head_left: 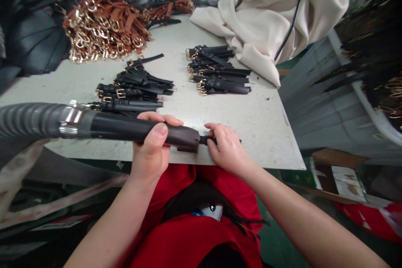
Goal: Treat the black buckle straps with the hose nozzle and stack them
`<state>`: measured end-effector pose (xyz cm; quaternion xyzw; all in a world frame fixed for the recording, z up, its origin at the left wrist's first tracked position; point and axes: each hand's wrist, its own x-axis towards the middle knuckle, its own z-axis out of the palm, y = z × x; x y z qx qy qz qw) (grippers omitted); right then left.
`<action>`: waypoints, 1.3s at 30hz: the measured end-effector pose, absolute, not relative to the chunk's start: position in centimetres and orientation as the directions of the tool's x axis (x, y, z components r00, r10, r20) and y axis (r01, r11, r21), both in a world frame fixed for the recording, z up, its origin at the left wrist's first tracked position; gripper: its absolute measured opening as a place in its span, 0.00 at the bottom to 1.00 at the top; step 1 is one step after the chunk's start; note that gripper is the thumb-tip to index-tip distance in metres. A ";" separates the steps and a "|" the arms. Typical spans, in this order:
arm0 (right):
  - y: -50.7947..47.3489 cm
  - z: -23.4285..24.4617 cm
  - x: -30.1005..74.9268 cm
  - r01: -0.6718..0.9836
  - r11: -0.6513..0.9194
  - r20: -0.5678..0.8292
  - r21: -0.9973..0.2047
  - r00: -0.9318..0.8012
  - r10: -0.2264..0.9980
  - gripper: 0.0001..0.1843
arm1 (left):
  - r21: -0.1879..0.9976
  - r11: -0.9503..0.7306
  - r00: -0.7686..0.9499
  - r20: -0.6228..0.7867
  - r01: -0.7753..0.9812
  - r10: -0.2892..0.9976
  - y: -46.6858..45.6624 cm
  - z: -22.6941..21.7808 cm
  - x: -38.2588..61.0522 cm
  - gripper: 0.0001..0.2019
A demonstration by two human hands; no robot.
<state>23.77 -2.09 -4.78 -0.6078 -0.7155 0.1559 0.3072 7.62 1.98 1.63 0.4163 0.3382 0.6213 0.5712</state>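
Observation:
My left hand (153,140) is wrapped round a black hose nozzle (121,127), thumb on top. The nozzle lies level across the near part of the table and joins a grey corrugated hose (34,120) through a metal clamp. At its right end, my right hand (228,148) holds a short black strap (204,139) against the table. One end of that strap meets the nozzle's tip; my fingers hide most of the rest. Beyond the nozzle lies a pile of black straps with gold buckles (135,92). Farther right is a second group of black buckled straps (220,71).
A large heap of brown straps with gold clasps (103,29) fills the back left of the white table (251,130). Cream fabric (260,12) drapes over the back right, crossed by a black cable (293,21). A grey bin (326,92) and an open carton (339,171) stand right.

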 end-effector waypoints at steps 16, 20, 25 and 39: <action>-2.1 -4.4 23.6 0.837 0.196 0.188 -0.511 -0.114 0.976 0.15 | 0.884 -0.176 -0.212 0.090 -0.433 0.973 2.0 2.7 3.1 0.06; -2.0 -4.3 23.6 0.845 0.203 0.192 -0.495 -0.122 0.974 0.15 | 0.859 -0.108 -0.145 0.040 -0.501 0.989 2.8 1.2 5.4 0.10; -2.0 -4.4 23.6 0.843 0.201 0.184 -0.500 -0.124 0.975 0.15 | 0.860 -0.091 -0.119 0.036 -0.502 0.992 3.2 0.7 5.4 0.12; -3.0 -4.1 23.6 0.892 0.083 0.213 -0.444 0.015 0.977 0.09 | 0.840 -0.167 -0.212 0.063 -0.516 0.975 2.8 2.6 4.1 0.07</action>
